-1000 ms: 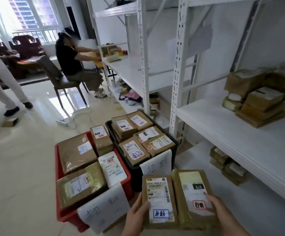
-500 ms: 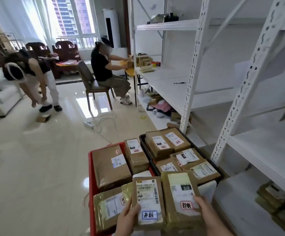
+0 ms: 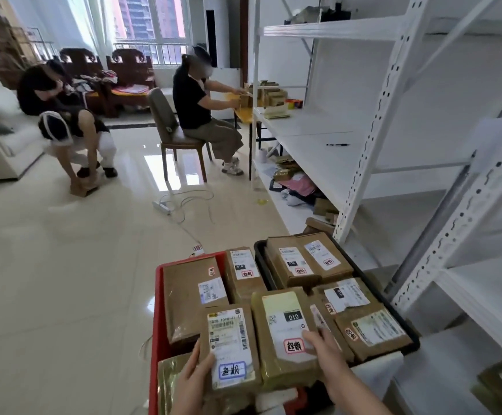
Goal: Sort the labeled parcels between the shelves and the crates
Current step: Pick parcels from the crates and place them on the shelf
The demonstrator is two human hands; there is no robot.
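Observation:
I hold two brown parcels side by side above the crates. My left hand (image 3: 194,375) grips a small parcel with a blue-stamped white label (image 3: 230,345). In my right hand (image 3: 323,347) is a wider parcel marked 010 with a red stamp (image 3: 282,330), thumb across its label. Below them stands a red crate (image 3: 157,310) with several labeled parcels. To its right a black crate (image 3: 260,259) holds several more. White metal shelves (image 3: 363,163) run along the right.
A seated person (image 3: 201,109) works at the far end of the shelves. Another person (image 3: 64,115) bends over a box on the floor at left. A cable and power strip (image 3: 165,206) lie on the tiled floor. A pen (image 3: 337,144) lies on the shelf board.
My view has turned left and moved toward the crates; both parcels now hang over them. The person at left has bent down to the box on the floor.

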